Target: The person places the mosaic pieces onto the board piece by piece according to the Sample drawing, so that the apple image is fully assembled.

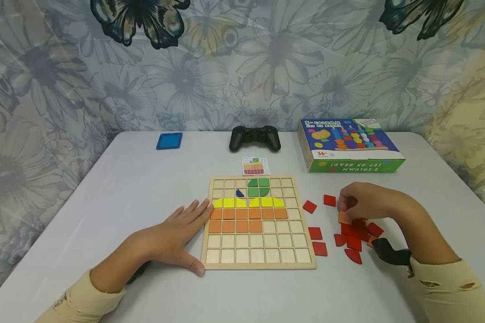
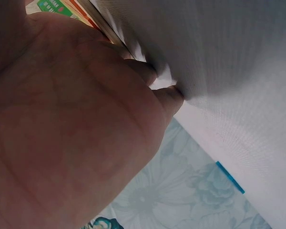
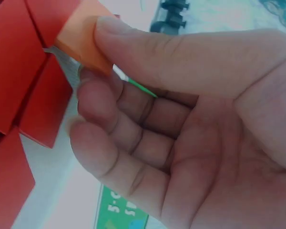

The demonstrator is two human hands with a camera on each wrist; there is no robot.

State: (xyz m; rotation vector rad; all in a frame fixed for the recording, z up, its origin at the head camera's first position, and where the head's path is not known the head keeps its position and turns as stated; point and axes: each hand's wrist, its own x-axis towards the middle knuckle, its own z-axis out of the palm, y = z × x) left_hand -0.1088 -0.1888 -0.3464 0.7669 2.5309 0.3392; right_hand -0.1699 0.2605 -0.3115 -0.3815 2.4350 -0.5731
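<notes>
A square wooden grid board (image 1: 258, 255) lies on the table, partly filled with green, blue, yellow and orange tiles. Along its left edge my left hand (image 1: 171, 237) rests with fingers spread and straight, thumb near the lower left corner. In the left wrist view the palm (image 2: 71, 124) fills much of the picture. My right hand (image 1: 365, 200) pinches an orange square tile (image 3: 83, 36) between thumb and fingers, right over a pile of red tiles (image 1: 353, 231). In the board's fifth row, orange tiles (image 1: 228, 227) fill the left cells.
Loose red tiles (image 1: 315, 233) lie between board and pile. Behind the board are a small pattern card (image 1: 255, 166), a black game controller (image 1: 254, 138), a blue square case (image 1: 169, 141) and a colourful box (image 1: 351, 146). A patterned wall covering (image 1: 242, 67) rises behind the table.
</notes>
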